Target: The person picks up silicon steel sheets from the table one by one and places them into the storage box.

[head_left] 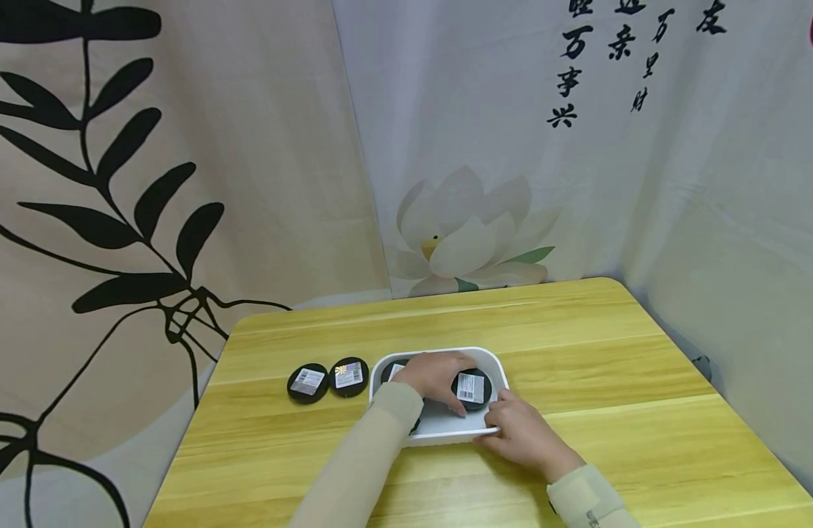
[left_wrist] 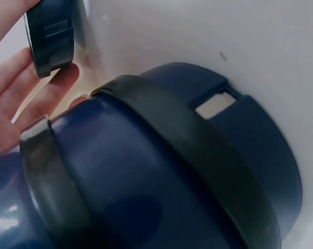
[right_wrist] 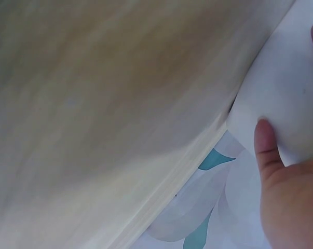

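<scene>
My left hand (head_left: 438, 374) reaches into a white plastic tray (head_left: 469, 352) and holds a round black disc-shaped case (head_left: 471, 389) with a white barcode label near the tray's right end. In the left wrist view, thumb and fingers lie on opposite sides of that case (left_wrist: 51, 39). Another labelled black case (head_left: 389, 369) sits at the tray's left end, partly hidden by the hand. A dark blue rounded object (left_wrist: 140, 155) with black bands fills the front of the left wrist view. My right hand (head_left: 522, 433) grips the tray's front right corner, thumb (right_wrist: 266, 142) against the outer wall.
Two more black cases with white labels, one (head_left: 308, 383) beside the other (head_left: 348, 376), lie on the wooden table (head_left: 611, 367) left of the tray. Printed curtains (head_left: 281, 147) hang behind the table's far edge.
</scene>
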A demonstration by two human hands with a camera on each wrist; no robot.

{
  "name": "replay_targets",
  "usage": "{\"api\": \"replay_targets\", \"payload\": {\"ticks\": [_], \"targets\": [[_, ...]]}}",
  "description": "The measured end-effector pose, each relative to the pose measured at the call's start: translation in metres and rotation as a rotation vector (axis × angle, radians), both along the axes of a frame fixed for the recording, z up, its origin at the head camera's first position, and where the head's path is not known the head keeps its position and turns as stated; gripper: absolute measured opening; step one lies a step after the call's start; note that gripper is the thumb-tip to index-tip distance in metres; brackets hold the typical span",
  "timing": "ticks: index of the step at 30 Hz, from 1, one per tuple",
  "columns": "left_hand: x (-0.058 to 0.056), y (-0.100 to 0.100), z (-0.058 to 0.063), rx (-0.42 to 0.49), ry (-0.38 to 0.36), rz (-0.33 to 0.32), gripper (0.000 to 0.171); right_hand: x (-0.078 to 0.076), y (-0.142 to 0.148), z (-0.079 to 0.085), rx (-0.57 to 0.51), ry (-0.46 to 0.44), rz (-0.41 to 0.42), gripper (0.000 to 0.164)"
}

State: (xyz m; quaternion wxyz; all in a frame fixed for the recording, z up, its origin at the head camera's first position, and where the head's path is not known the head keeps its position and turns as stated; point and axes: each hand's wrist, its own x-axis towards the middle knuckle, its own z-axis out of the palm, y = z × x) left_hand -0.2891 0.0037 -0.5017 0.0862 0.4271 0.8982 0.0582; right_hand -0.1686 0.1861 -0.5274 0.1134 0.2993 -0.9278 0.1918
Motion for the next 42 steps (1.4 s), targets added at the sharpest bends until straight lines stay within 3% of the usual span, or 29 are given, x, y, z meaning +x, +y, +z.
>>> {"api": "replay_targets", "payload": {"ticks": [27, 34, 42], "targets": [[0.0036, 0.0008, 0.0011, -0.045, 0.050, -0.035, 0.086, -0.0012, 0.0000, -0.0031, -0.003, 0.049, 0.013, 0.030], [0.0048, 0.0006, 0.0034, -0.051, 0.028, -0.029, 0.087, -0.0011, 0.0004, -0.0042, 0.000, 0.025, 0.001, 0.029], [0.0018, -0.0009, 0.0054, -0.015, -0.035, -0.026, 0.085, -0.0009, 0.0004, -0.0028, -0.002, 0.058, 0.012, 0.030]]}}
